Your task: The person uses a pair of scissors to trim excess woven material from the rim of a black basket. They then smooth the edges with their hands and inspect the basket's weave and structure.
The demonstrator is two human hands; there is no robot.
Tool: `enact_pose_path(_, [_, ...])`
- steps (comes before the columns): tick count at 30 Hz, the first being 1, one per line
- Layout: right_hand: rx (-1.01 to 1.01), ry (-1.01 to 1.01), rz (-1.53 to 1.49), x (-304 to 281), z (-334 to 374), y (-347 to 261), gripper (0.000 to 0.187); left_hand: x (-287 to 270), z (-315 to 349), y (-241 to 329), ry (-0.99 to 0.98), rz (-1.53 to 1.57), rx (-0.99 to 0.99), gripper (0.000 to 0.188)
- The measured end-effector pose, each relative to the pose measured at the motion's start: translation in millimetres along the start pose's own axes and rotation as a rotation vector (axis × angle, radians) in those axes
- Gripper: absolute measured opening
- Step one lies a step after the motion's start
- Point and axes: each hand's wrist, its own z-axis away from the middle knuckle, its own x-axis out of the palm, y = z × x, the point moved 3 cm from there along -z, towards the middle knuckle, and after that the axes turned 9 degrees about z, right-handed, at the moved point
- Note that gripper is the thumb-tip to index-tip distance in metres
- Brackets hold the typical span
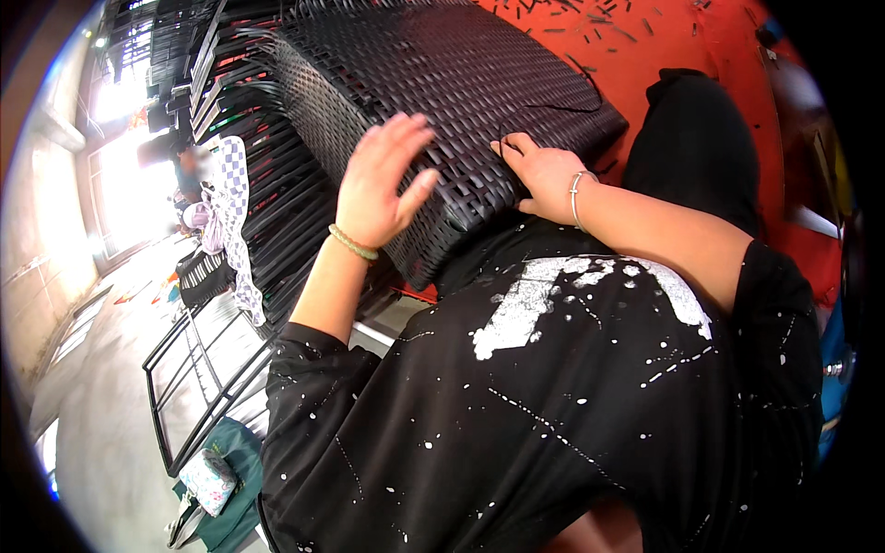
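A large black woven piece [433, 83], made of flat glossy strips, leans across my lap and fills the upper middle. Its side face and corner point toward me. Above the corner is my left hand [383, 180], its fingers stretched and thumb apart, holding nothing; a beaded bracelet circles the wrist. To its right, my right hand [544, 180] rests against the weave with bent fingers. A thin black strip [503, 146] shows at its fingertips, pinched there, and its far end merges into the weave. A thin bangle is on that wrist.
Black frames with many strips [286, 194] are stacked at the left. A red surface [645, 46] scattered with dark offcuts lies at the upper right. On the floor at the left are a black metal frame [171, 396] and a green bag [235, 470]. Another person sits farther off.
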Motion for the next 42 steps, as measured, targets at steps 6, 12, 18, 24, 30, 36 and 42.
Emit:
enact_pose_path(6, [-0.029, 0.036, -0.02, 4, 0, 0, 0.085, -1, 5, -53, 0.038, -0.06, -0.089, 0.038])
enact_pose_path(12, [-0.027, 0.02, -0.01, 8, 5, -10, 0.087, -9, 7, -34, 0.129, -0.196, -0.02, 0.047])
enact_pose_path(18, [-0.039, 0.02, -0.006, 12, 6, -12, 0.086, 0, 14, -65, 0.064, -0.227, -0.095, 0.045])
enact_pose_path(24, [-0.054, 0.029, 0.0, 13, 6, -12, 0.086, -1, 13, -73, 0.172, -0.156, -0.083, 0.048])
enact_pose_path(30, [-0.063, 0.043, 0.006, 14, 7, -11, 0.085, -8, -3, -58, 0.198, -0.248, -0.09, 0.054])
enact_pose_path(36, [-0.058, 0.013, -0.015, 10, 8, -14, 0.085, -7, -2, -79, 0.213, -0.16, -0.132, 0.044])
enact_pose_path(42, [-0.021, 0.007, -0.041, 12, 9, -14, 0.091, -11, 0, -87, 0.263, -0.151, -0.06, 0.04])
